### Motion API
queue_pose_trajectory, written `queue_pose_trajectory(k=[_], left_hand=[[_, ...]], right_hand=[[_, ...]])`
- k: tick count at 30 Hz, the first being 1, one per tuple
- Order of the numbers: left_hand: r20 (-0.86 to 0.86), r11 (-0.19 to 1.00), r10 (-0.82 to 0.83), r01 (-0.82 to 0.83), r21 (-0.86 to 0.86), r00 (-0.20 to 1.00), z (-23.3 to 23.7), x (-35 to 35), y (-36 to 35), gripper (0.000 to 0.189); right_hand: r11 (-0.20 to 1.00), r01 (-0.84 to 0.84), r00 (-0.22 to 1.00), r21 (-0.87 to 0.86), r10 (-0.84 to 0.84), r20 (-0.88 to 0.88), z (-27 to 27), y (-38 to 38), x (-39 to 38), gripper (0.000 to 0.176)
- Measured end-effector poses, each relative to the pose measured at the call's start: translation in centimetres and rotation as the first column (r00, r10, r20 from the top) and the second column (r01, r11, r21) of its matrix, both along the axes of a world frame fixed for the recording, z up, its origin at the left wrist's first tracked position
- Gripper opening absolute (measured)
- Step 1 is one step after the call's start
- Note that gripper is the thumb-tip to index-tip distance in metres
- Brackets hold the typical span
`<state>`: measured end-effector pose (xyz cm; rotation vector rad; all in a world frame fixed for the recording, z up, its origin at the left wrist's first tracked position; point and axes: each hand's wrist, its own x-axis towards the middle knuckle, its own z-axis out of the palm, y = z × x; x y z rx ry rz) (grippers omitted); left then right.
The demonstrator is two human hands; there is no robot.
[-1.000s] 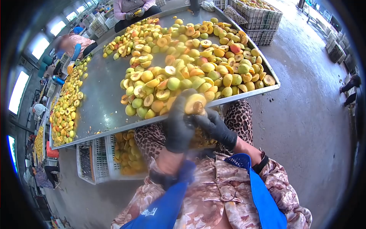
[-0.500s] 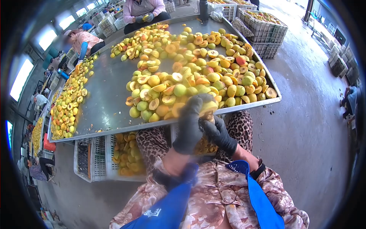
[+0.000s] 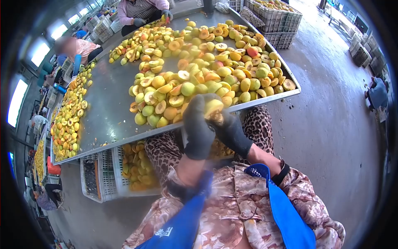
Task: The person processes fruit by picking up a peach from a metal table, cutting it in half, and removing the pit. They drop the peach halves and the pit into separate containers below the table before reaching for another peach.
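Both hands, in dark gloves, meet just over the near edge of a metal table (image 3: 112,103) spread with halved yellow-green fruit (image 3: 188,89). My left hand (image 3: 199,126) is closed round a piece of yellow fruit (image 3: 213,108), whose cut side shows. Against the underside of that piece, my right hand (image 3: 232,132) has its fingers curled together; whatever they hold is hidden and blurred. Under the table, between and beside the knees, are crates of fruit halves (image 3: 140,168).
Another person's gloved hands (image 3: 139,22) work at the table's far side. A second person in pink (image 3: 85,49) sits at the left. Stacked fruit crates (image 3: 277,23) stand beyond the far right corner. A white crate (image 3: 98,176) sits below the table's near edge.
The view has shifted slightly, so the table appears lower and further left. My hands remain together at the fruit piece. The far person's hands have moved apart, one reaching into the fruit.
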<state>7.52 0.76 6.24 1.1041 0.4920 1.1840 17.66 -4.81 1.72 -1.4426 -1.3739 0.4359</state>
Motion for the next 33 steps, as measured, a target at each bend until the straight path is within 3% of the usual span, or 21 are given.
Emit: queue_pose_trajectory(k=[2, 5, 8, 9, 11, 14, 15, 18, 19, 21, 22, 23, 24, 25, 26, 28, 29, 30, 31, 32, 33], left_hand=[[-0.172, 0.984, 0.072, -0.041, 0.173, 0.983, 0.7, 0.0, 0.0, 0.045], [-0.127, 0.998, -0.012, 0.02, 0.066, 0.992, 1.4, 0.0, -0.6, 0.044], [-0.32, 0.903, 0.163, -0.01, 0.429, 0.933, 1.1, -0.4, -0.1, 0.039], [-0.225, 0.951, 0.03, 0.041, 0.306, 0.974, 1.3, -0.3, -0.1, 0.033], [-0.29, 0.934, 0.035, 0.072, 0.349, 0.956, 1.9, -0.4, 0.1, 0.021], [-0.307, 0.887, 0.066, 0.085, 0.454, 0.949, 1.5, -0.6, -0.3, 0.017], [-0.319, 0.85, 0.084, 0.099, 0.517, 0.944, 1.6, -0.7, -0.4, 0.016], [-0.254, 0.587, 0.328, 0.015, 0.81, 0.91, 3.0, -0.8, -1.4, 0.01], [-0.272, 0.577, 0.326, 0.037, 0.816, 0.905, 3.0, -1.3, -1.1, 0.022], [-0.306, 0.944, -0.083, 0.173, 0.282, 0.948, 4.5, -3.5, -1.6, 0.036], [-0.222, 0.964, -0.264, 0.262, -0.041, 0.939, 5.1, -4.4, -1.8, 0.043], [-0.123, 0.953, -0.233, 0.202, -0.225, 0.965, 4.6, -5.1, -1.7, 0.059], [0.029, 0.927, -0.085, 0.09, -0.363, 0.996, 5.2, -6.0, -2.0, 0.054], [0.098, 0.927, 0.048, -0.008, -0.376, 0.994, 4.5, -7.4, -1.6, 0.05], [0.18, 0.968, 0.129, -0.084, -0.237, 0.975, 3.0, -9.4, -0.9, 0.047], [0.162, 0.894, 0.369, -0.302, -0.332, 0.915, 0.0, -16.3, 1.7, 0.047], [0.019, 0.9, 0.399, -0.388, -0.2, 0.917, -2.7, -20.8, 2.8, 0.049], [-0.283, 0.764, 0.573, -0.626, -0.156, 0.77, -2.1, -22.5, 3.0, 0.052], [-0.641, 0.722, 0.622, -0.647, 0.246, 0.45, -7.3, -28.0, 6.3, 0.051], [-0.644, 0.707, 0.659, -0.614, 0.351, 0.389, -7.9, -29.1, 7.6, 0.049], [-0.632, 0.684, 0.7, -0.567, 0.459, 0.333, -7.9, -29.8, 9.4, 0.047]], right_hand=[[0.986, -0.039, 0.98, 0.164, 0.07, -0.188, -1.6, 0.6, -0.6, 0.019], [0.969, -0.087, 0.943, 0.233, 0.155, -0.293, -2.1, 0.5, -1.1, 0.012], [0.964, -0.264, 0.786, -0.038, 0.192, -0.587, -1.5, -1.2, -1.3, 0.007], [0.942, -0.332, 0.718, -0.052, 0.217, -0.661, -2.0, -1.5, -1.5, 0.007], [0.859, -0.472, 0.626, -0.197, 0.17, -0.761, 2.1, -2.9, -1.4, 0.021], [0.793, -0.54, 0.727, -0.284, 0.269, -0.632, 1.4, -3.2, -0.2, 0.041], [0.774, -0.543, 0.805, -0.325, 0.371, -0.463, -0.9, -2.7, 0.8, 0.045], [0.919, -0.395, 0.917, -0.022, 0.395, 0.051, -6.1, -1.8, -0.5, 0.051], [0.865, -0.482, 0.862, -0.139, 0.439, -0.252, -2.2, -3.0, -0.8, 0.052], [0.758, -0.618, 0.72, -0.209, 0.438, -0.538, 1.1, -3.7, -1.4, 0.049], [0.729, -0.654, 0.695, -0.201, 0.474, -0.54, 1.6, -3.6, -1.8, 0.044], [0.715, -0.685, 0.711, -0.138, 0.616, -0.339, 1.3, -2.7, -2.3, 0.034], [0.703, -0.709, 0.704, -0.062, 0.7, -0.121, 1.0, -1.8, -2.8, 0.023], [0.713, -0.696, 0.717, -0.082, 0.688, -0.11, 1.2, -2.0, -3.7, 0.018], [0.725, -0.682, 0.731, -0.1, 0.676, -0.091, 1.5, -2.2, -4.4, 0.014], [0.815, -0.576, 0.817, -0.059, 0.573, -0.069, 0.9, -2.3, -3.9, 0.017], [0.854, -0.513, 0.857, -0.083, 0.504, -0.11, -0.5, -2.4, -3.3, 0.017], [0.887, -0.448, 0.89, -0.114, 0.43, -0.15, -2.1, -2.5, -2.4, 0.017], [0.804, -0.392, 0.808, -0.447, 0.534, 0.251, -4.3, -2.4, -0.5, 0.018], [0.709, -0.165, 0.529, -0.686, 0.65, 0.545, -5.8, -2.3, 1.0, 0.019], [0.783, -0.221, 0.652, -0.581, 0.562, 0.51, -6.5, -3.1, 0.8, 0.019]])
